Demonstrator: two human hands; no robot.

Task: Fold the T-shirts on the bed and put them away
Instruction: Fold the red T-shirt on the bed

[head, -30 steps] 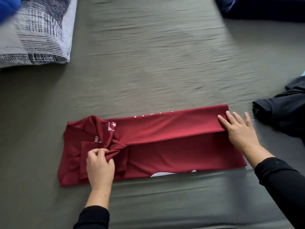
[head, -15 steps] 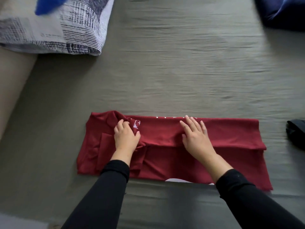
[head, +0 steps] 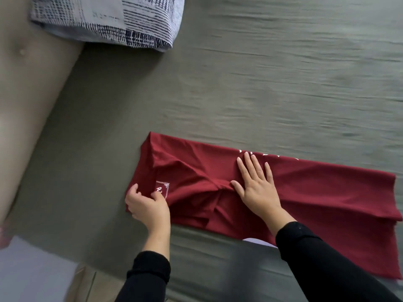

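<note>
Two arms in black sleeves [head: 322, 264] reach in from the near edge over a bed w/ a grey-green sheet [head: 261, 94]. The left hand [head: 149, 207] pinches the left end of a dark red T-shirt [head: 327, 192], fingers curled round the cloth just beside a small white crest print [head: 162, 188]. The right hand [head: 256, 184] lies flat on the shirt's middle, fingers straight and spread, pressing down where folds bunch betw. the two hands. The shirt, folded lengthwise into a long band, lies across the near part of the bed; its right end runs to the frame's edge. Farther back, top left, a pillow [head: 104, 18] in grey-white fabric w/ dark hatch print rests on the sheet. A beige surface [head: 26, 94] flanks the bed at left.
</note>
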